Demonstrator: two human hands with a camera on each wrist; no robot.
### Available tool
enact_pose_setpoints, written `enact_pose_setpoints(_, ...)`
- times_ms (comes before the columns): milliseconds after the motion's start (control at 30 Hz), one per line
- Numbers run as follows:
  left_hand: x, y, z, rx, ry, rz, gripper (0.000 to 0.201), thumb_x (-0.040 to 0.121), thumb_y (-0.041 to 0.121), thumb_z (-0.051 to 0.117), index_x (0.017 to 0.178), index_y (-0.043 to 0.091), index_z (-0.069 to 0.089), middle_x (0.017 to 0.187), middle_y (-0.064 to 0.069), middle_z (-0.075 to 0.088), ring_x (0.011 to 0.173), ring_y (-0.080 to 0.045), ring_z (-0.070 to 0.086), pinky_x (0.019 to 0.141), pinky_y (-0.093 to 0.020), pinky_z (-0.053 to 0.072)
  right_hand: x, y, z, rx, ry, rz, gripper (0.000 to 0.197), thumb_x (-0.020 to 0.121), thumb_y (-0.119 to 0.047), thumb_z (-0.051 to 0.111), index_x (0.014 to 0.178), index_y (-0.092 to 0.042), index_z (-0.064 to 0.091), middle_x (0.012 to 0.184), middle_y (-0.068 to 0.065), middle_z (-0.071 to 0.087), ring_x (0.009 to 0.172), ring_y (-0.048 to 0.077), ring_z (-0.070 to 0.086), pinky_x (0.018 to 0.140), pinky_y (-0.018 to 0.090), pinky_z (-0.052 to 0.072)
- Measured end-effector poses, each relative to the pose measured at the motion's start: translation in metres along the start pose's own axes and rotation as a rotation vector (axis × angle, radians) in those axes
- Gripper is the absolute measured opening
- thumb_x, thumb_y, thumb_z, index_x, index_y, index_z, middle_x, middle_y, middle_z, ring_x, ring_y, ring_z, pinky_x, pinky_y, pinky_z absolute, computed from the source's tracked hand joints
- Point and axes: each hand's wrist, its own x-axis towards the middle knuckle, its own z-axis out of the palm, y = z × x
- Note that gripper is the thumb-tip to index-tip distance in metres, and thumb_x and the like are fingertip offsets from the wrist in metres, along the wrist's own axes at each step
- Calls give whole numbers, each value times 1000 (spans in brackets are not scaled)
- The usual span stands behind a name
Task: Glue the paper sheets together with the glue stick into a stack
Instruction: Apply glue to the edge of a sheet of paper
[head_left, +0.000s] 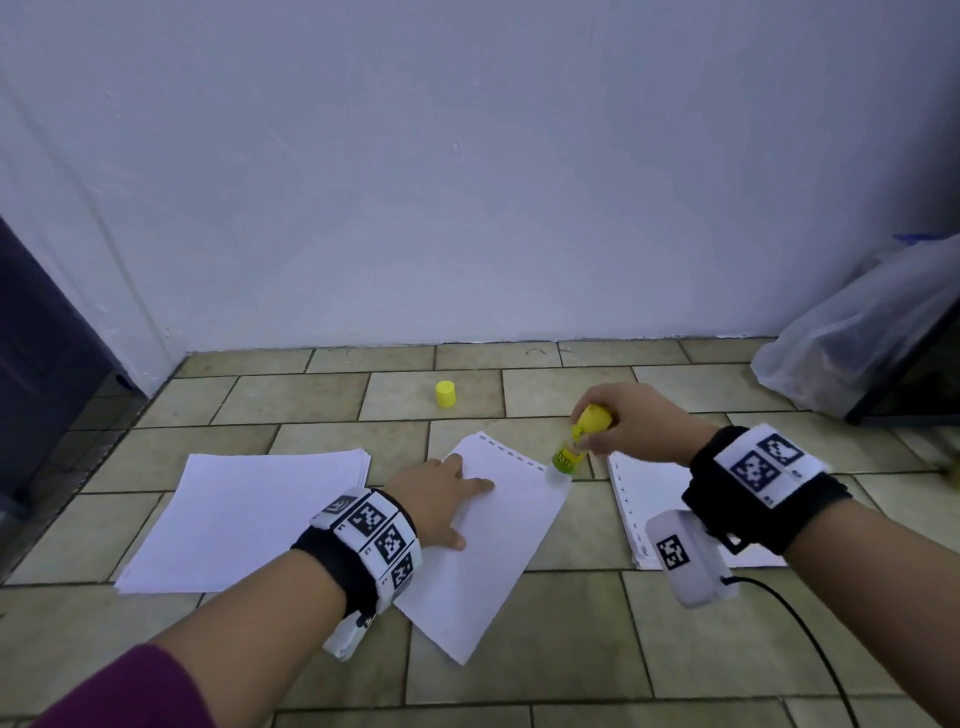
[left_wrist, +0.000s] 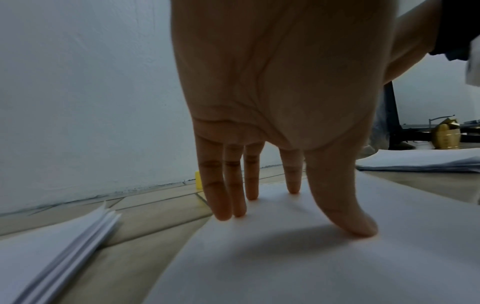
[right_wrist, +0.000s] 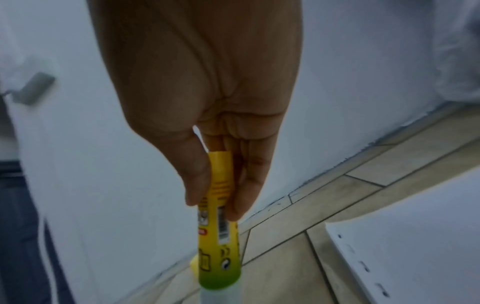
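The head camera looks forward and down from above at the beige tiled floor (head_left: 571, 623) and pale wall (head_left: 467, 182). Each wrist camera sits low, close behind its fingers, facing that wall. All three catch the small yellow plastic cap (head_left: 445, 393).

Left wrist band (head_left: 363, 540): black strap, ring of white tiles with black square fiducial codes; white camera housing under wrist. Left sleeve (head_left: 124, 691): maroon, ends mid-forearm. Right wrist band (head_left: 763, 470): black strap, white tiles, same code pattern. Right wrist camera pod (head_left: 685, 558): white rounded box, one code tag, black cable (head_left: 810, 639) trailing off. Right forearm bare.
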Motion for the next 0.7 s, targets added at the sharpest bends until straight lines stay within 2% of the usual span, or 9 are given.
enact_pose_setpoints(67,-3,-1,2,-19,9,-26,77,86,46,65,149,33,23,142,-6,30,128,-26,39,98,-38,42,2,3,-7,303,34,45,16,82,-2,70,93,-10,63,83,11,66,66,19,63,69,26,54)
enact_pose_setpoints(133,-5,-2,5,-50,45,-22,78,81,49,69,145,26,30,146,-5,24,133,-25,31,99,-39,42,1,3,-10,555,36,70,14,85,4,65,95,-6,62,84,16,65,65,22,63,69,25,57)
enact_pose_setpoints(200,-5,-2,8,-68,63,11,78,79,50,71,139,16,34,151,-3,15,139,-23,22,102,-38,40,3,2,-8,710,24,80,13,87,5,61,97,-3,61,83,17,64,63,19,63,65,20,57)
enact_pose_setpoints(267,-5,-1,9,-99,62,34,77,79,50,70,137,14,35,148,-1,22,136,-23,28,102,-39,40,8,2,-3,780,32,94,14,87,6,60,100,-1,60,80,16,63,59,16,63,61,18,57)
enact_pose_setpoints(400,-3,1,7,-67,77,11,76,83,55,64,146,26,30,142,-3,32,131,-22,34,104,-39,38,19,0,13,746,101,121,19,84,6,64,102,2,58,78,16,64,58,19,62,59,22,57)
enact_pose_setpoints(533,-1,3,3,-60,94,-42,77,80,55,66,142,21,36,141,-4,34,128,-22,36,100,-37,40,29,-8,29,604,167,97,22,81,6,67,100,1,57,76,14,63,59,20,59,60,25,54)
enact_pose_setpoints(633,1,2,2,-107,108,-50,76,80,53,68,139,15,39,141,-4,36,128,-21,35,103,-37,38,36,-15,40,428,199,66,20,80,-1,70,95,-8,58,80,10,64,59,16,60,65,28,53)
enact_pose_setpoints(700,2,-1,0,-138,101,-41,78,79,51,70,140,15,37,140,-3,38,128,-21,36,105,-34,35,42,-19,47,295,212,42,20,80,-6,71,95,-12,58,86,7,64,68,17,61,71,30,51)
